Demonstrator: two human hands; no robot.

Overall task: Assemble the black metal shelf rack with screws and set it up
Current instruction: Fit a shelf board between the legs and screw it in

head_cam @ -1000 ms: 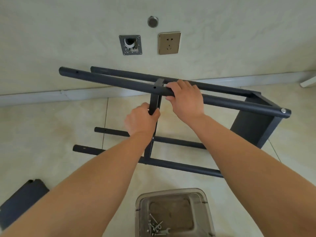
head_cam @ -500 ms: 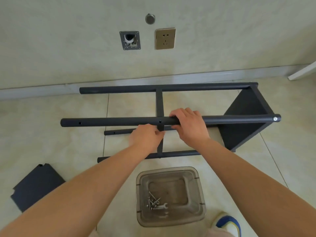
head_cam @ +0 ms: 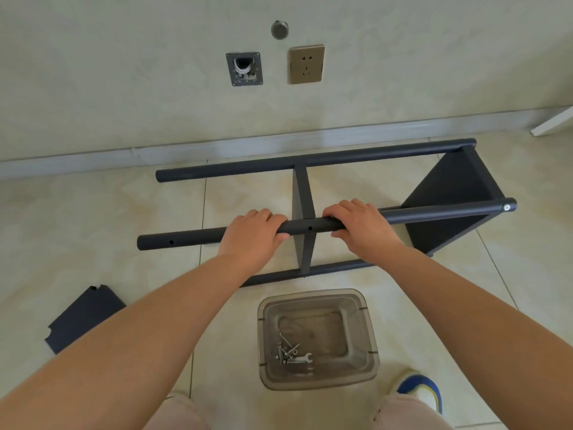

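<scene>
Nearest the camera, a clear smoky plastic container [head_cam: 369, 342] with rounded corners is sitting on the glossy beige floor tiles [head_cam: 93, 218], holding a small heap of silver screws [head_cam: 286, 352] and a little flat wrench [head_cam: 302, 358]. To its left, a flat black metal shelf panel [head_cam: 83, 318] with notched corners is lying on the tiles, partly hidden by the left forearm. Beyond the container, the black metal shelf rack [head_cam: 449, 187] is lying on its side: four matte round tubes running left to right, joined by a thin shelf plate at the middle and a solid panel at the right end. The left hand [head_cam: 251, 234] is curling its fingers over the upper near tube [head_cam: 186, 240], just left of the middle plate. The right hand [head_cam: 361, 225] is gripping the same tube just right of that plate, fingers wrapped over the top. A silver screw head [head_cam: 506, 207] is shining at the tube's right end. Farther back, a pale baseboard is meeting a mottled wall carrying a bronze power socket [head_cam: 307, 64] and an open wall box [head_cam: 244, 69].
</scene>
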